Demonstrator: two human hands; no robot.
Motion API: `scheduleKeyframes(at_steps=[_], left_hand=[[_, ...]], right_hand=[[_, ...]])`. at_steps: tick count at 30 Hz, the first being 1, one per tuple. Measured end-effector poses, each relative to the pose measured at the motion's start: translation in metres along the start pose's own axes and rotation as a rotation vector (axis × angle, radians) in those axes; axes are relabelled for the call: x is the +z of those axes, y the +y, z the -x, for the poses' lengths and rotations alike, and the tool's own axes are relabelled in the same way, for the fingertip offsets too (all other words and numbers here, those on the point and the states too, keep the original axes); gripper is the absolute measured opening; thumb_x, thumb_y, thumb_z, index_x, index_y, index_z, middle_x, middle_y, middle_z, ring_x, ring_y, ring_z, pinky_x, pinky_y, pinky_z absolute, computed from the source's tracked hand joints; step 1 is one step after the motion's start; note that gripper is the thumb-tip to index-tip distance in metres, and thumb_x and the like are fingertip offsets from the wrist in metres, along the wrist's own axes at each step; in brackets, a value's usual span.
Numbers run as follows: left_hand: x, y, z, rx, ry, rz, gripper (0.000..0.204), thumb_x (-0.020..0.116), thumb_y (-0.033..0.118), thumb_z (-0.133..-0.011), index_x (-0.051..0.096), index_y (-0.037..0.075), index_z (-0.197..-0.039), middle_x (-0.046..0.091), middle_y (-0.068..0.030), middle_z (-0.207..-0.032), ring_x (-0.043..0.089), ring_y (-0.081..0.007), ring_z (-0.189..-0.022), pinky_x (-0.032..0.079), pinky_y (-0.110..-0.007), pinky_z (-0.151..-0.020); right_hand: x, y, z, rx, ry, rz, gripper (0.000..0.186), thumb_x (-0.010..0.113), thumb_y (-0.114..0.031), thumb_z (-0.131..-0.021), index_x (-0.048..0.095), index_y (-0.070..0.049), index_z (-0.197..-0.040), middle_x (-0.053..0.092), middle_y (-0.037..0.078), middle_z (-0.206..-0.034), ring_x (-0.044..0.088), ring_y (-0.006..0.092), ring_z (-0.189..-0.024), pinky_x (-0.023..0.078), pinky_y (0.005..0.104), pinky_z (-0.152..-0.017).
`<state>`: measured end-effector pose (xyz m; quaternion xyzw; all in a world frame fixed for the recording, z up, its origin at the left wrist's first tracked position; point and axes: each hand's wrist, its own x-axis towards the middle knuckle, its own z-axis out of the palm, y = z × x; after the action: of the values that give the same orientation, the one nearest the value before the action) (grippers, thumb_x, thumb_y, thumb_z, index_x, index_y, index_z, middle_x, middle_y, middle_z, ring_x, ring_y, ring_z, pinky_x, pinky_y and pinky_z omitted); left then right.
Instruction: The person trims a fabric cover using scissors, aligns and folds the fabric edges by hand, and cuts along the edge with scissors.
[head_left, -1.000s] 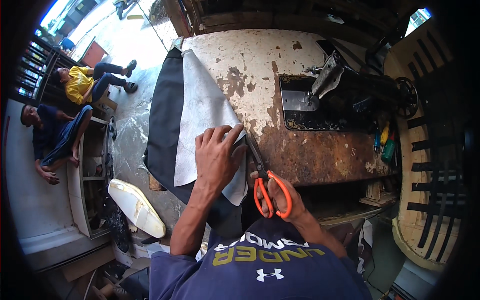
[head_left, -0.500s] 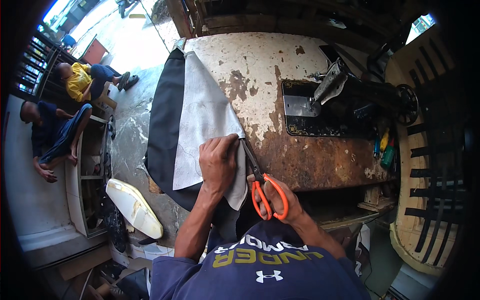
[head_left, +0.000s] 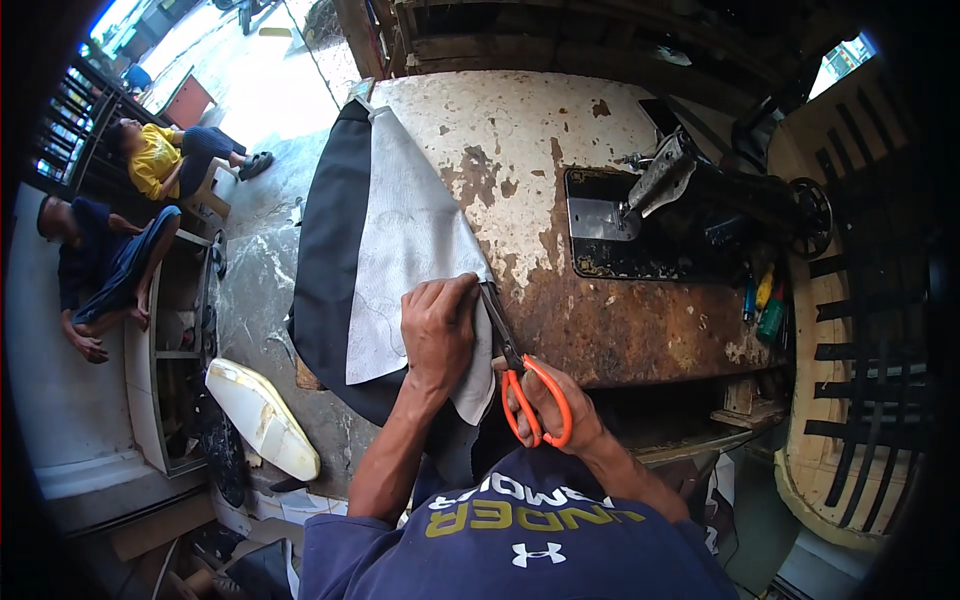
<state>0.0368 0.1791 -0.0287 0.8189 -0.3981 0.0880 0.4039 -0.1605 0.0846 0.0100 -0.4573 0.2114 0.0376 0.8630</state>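
Note:
A black sheet of fabric or vinyl [head_left: 325, 240] hangs over the left end of the worktable, its pale grey backing [head_left: 408, 210] folded uppermost. My left hand [head_left: 437, 325] is closed on the right edge of this sheet, pinching it close to the scissor blades. In my right hand [head_left: 560, 410] is a pair of scissors [head_left: 538, 400] with orange handles, fingers through the loops. The dark blades point away from me and lie along the sheet's right edge, just beside my left fingertips. Part of the sheet drops below the table's near edge toward my lap.
A black sewing machine [head_left: 700, 200] stands on the worn worktable [head_left: 620, 320] at right, with screwdrivers [head_left: 768, 305] nearby. A webbed wooden frame [head_left: 850, 350] leans far right. A foam pad [head_left: 262, 418] lies at lower left. Two people [head_left: 155, 160] sit at the left.
My hands and the scissors hold nearly the same place on the sheet's edge. The view has shifted slightly. The seated person in yellow has turned the head.

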Motion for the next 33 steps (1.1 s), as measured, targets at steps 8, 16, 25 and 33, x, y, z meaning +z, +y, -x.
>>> scheduleKeyframes(at_steps=[8, 16, 25, 33], left_hand=[[0.001, 0.001, 0.004, 0.058, 0.057, -0.012, 0.019, 0.073, 0.004, -0.090, 0.077, 0.009, -0.109, 0.077, -0.0068, -0.099, 0.071, -0.0269, -0.093, 0.046, -0.042, -0.093], [0.000, -0.003, 0.006, -0.005, 0.042, -0.027, 0.029, 0.069, -0.004, -0.084, 0.077, 0.010, -0.109, 0.078, -0.0069, -0.101, 0.072, -0.0264, -0.095, 0.047, -0.041, -0.097], [-0.003, -0.002, 0.001, -0.338, 0.207, 0.198, 0.015, 0.066, -0.001, -0.097, 0.075, 0.002, -0.110, 0.076, -0.0157, -0.096, 0.074, -0.0336, -0.092, 0.055, -0.042, -0.083], [-0.039, -0.006, 0.000, -0.113, 0.033, 0.159, 0.033, 0.067, -0.003, -0.093, 0.073, 0.007, -0.123, 0.070, -0.0149, -0.099, 0.069, -0.0344, -0.090, 0.055, -0.043, -0.081]], right_hand=[[-0.005, 0.002, -0.015, -0.055, -0.008, -0.056, 0.069, 0.055, -0.058, -0.108, 0.053, 0.002, -0.141, 0.056, 0.006, -0.091, 0.061, 0.0091, -0.058, 0.052, 0.0238, -0.050], [-0.007, 0.003, 0.000, 0.049, -0.016, -0.265, 0.069, 0.057, -0.056, -0.108, 0.054, 0.001, -0.146, 0.054, 0.002, -0.087, 0.054, 0.0060, -0.055, 0.046, 0.0198, -0.046], [0.007, -0.008, 0.039, 0.119, -0.026, -0.123, 0.068, 0.058, -0.052, -0.108, 0.053, 0.006, -0.145, 0.052, 0.000, -0.077, 0.052, 0.0045, -0.049, 0.045, 0.0181, -0.043], [-0.013, -0.005, 0.022, -0.491, 0.230, 0.901, 0.076, 0.079, -0.045, -0.098, 0.051, 0.003, -0.150, 0.065, 0.002, -0.086, 0.061, 0.0057, -0.059, 0.050, 0.0228, -0.052]])
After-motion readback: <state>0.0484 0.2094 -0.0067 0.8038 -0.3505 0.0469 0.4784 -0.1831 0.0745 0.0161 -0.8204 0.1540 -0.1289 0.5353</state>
